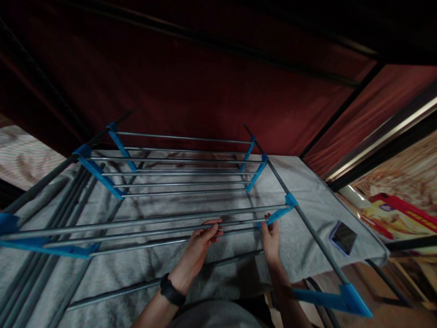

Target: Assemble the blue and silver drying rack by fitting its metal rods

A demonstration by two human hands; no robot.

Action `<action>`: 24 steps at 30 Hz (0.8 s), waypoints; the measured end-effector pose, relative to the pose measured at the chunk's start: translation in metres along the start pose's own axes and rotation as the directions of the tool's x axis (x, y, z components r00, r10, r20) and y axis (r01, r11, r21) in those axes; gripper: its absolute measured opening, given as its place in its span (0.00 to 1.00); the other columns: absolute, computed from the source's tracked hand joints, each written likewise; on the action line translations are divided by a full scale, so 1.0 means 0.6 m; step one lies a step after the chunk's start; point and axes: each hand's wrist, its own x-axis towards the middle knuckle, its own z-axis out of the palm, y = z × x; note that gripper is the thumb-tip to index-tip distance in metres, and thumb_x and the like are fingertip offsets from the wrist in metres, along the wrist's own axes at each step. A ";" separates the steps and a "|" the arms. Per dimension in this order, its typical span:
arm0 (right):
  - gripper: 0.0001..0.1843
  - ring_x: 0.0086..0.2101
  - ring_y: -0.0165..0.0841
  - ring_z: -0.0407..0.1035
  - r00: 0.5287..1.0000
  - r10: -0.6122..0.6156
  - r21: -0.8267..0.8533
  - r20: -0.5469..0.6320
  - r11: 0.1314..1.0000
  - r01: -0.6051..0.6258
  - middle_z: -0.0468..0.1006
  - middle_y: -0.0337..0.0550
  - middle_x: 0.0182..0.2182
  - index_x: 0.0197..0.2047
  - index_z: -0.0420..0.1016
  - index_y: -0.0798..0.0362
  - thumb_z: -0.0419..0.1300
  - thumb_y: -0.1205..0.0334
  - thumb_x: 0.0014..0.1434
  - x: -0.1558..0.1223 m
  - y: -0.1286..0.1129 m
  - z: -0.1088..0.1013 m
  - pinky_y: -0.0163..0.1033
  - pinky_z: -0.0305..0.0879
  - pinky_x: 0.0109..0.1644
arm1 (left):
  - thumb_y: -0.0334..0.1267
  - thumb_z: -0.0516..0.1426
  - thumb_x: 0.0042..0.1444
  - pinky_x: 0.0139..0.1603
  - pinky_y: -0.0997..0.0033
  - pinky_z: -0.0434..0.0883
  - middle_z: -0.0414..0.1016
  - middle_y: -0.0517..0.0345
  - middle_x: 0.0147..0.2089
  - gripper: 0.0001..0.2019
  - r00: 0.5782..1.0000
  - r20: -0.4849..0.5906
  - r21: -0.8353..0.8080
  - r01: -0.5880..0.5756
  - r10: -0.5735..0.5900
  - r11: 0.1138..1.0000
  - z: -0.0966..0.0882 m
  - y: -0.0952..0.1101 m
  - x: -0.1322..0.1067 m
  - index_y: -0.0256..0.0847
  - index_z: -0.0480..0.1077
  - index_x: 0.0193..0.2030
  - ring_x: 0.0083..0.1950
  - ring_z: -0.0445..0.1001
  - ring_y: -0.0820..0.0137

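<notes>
A rack frame of grey metal tubes and blue plastic brackets lies in front of me. My left hand point(204, 239), with a black watch point(171, 290) on its wrist, is closed around the middle metal tube point(143, 233) of the nearest row. At that tube's right end, my right hand point(271, 239) pinches the blue bracket point(280, 213), its fingertips touching where tube and bracket meet. I cannot tell whether the tube end is seated. The left ends of this row meet another blue bracket point(68, 248).
Grey cloth point(293, 255) covers the surface under the frame. Several loose tubes point(58, 228) lie at the left. A phone point(343, 238) rests at the right, near a red and yellow box point(399, 218). Dark red fabric point(191, 86) hangs behind. Another blue bracket point(336, 299) juts out at front right.
</notes>
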 end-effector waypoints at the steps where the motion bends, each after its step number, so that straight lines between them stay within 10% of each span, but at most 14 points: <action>1: 0.29 0.53 0.42 0.72 1.000 0.013 0.013 -0.011 1.000 -0.013 0.78 0.53 0.54 0.58 0.72 0.51 0.57 0.41 0.62 0.000 -0.004 0.002 0.48 0.67 0.59 | 0.50 0.74 0.43 0.40 0.72 0.70 0.83 0.50 0.40 0.23 1.000 0.000 -0.001 0.003 -0.003 1.000 0.000 0.000 0.001 0.40 0.84 0.44 0.40 0.78 0.67; 24: 0.27 0.50 0.43 0.74 0.998 0.063 0.047 0.016 0.997 -0.063 0.81 0.53 0.48 0.50 0.76 0.53 0.58 0.39 0.62 0.005 -0.049 -0.004 0.49 0.67 0.56 | 0.47 0.77 0.37 0.41 0.70 0.71 0.84 0.51 0.37 0.19 0.996 -0.006 -0.067 -0.090 0.090 0.994 0.038 0.052 -0.016 0.39 0.84 0.35 0.41 0.78 0.65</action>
